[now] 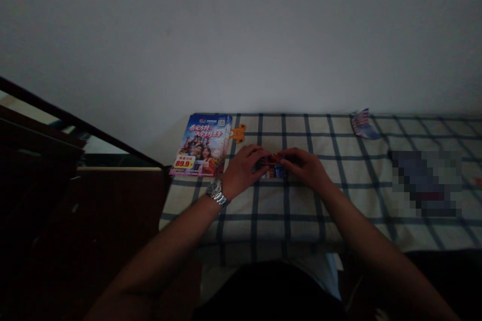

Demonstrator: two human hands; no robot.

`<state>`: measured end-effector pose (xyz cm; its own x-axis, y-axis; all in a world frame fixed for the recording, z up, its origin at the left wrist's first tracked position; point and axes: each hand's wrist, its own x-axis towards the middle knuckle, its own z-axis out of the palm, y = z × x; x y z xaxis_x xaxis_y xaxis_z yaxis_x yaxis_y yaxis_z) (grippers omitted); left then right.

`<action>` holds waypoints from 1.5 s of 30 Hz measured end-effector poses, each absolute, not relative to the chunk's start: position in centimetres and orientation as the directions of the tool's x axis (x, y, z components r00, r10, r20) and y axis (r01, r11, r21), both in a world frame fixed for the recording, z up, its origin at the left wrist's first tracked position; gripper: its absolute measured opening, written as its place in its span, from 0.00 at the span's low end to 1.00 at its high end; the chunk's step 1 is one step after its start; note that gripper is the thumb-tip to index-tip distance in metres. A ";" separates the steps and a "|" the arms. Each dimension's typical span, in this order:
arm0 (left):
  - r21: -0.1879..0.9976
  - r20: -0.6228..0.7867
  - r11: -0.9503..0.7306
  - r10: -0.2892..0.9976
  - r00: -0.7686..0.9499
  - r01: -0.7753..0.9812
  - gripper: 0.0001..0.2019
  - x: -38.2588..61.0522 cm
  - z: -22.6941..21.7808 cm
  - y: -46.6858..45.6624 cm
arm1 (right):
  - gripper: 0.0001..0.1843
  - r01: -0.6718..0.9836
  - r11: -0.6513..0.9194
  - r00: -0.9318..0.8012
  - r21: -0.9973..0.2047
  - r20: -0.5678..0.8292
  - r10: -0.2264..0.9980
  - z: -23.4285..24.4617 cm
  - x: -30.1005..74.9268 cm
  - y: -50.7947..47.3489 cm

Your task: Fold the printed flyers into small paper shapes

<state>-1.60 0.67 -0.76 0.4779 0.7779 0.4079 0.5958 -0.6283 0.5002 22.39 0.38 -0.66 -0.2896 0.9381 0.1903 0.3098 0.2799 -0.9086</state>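
Observation:
Both my hands meet over a small folded piece of coloured paper [274, 166], red and blue, lying on the checked cloth [339, 200]. My left hand [243, 170], with a metal watch on the wrist, pinches the paper's left side. My right hand [307, 166] pinches its right side. Most of the paper is hidden under my fingers.
A stack of colourful flyers [203, 144] lies at the cloth's left edge, with a small orange figure [238, 133] beside it. A torn paper scrap [362, 124] sits at the back right by the wall. A blurred dark patch [427, 183] lies to the right. Dark wooden furniture [75, 200] stands on the left.

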 end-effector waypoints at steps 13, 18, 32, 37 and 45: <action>0.478 0.386 -0.560 0.826 0.410 0.677 0.15 -1.4 -0.4 0.4 | 0.24 0.497 0.479 -0.317 -0.723 0.362 0.877 -1.1 22.2 0.5; 0.452 0.387 -0.561 0.824 0.414 0.693 0.14 -1.2 -0.5 0.4 | 0.26 0.569 0.520 -0.333 -0.637 0.400 0.854 -0.9 22.0 0.5; 0.427 0.365 -0.549 0.832 0.419 0.719 0.15 -0.7 -0.5 0.4 | 0.24 0.587 0.516 -0.349 -0.623 0.380 0.856 -1.6 21.6 0.7; 0.469 0.356 -0.539 0.840 0.409 0.699 0.14 -0.5 -0.8 0.5 | 0.23 0.592 0.518 -0.348 -0.617 0.383 0.855 -1.7 21.5 0.6; 0.467 0.362 -0.524 0.848 0.387 0.712 0.11 -0.4 -0.7 0.4 | 0.17 0.651 0.557 -0.370 -0.515 0.425 0.826 -1.2 21.0 0.3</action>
<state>-0.38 0.42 -0.69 0.3870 0.8481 0.3618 0.7119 -0.5242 0.4673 21.00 0.34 -1.19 -0.3697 0.8261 0.4253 0.6514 0.5569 -0.5154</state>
